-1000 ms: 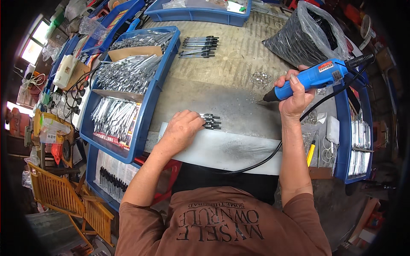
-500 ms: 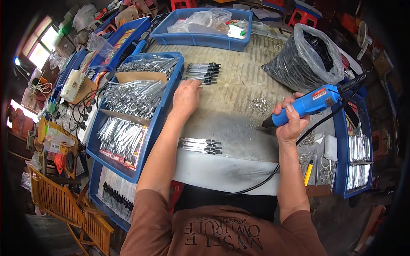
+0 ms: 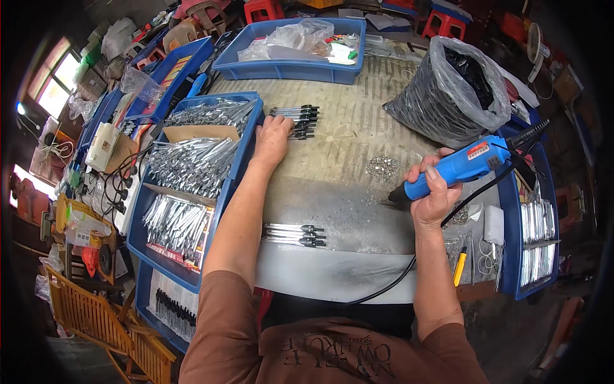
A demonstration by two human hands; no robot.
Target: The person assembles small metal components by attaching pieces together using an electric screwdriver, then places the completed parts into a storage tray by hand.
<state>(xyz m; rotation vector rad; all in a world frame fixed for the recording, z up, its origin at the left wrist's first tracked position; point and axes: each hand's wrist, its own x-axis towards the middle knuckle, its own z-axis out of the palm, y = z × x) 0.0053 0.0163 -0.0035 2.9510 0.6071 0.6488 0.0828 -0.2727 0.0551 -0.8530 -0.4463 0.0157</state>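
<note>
Firstly, note a pale sheet (image 3: 332, 275) along the near edge of the table (image 3: 348, 150); just beyond, a near row of slim silver rods (image 3: 288, 234), black ends pointing right. To the right, find a yellow-handled tool (image 3: 460, 267). Next, confirm a blue electric driver (image 3: 457, 169) gripped in the right hand (image 3: 437, 195), fingers wrapped around the body, dark nose leftward. Near the nose, observe a heap of small metal bits (image 3: 382, 168). Farther out, locate the left hand (image 3: 274, 137) by a far row of similar rods (image 3: 300, 114), fingers bent; cannot tell whether gripping any. Beyond, record a blue bin (image 3: 320, 72).
</note>
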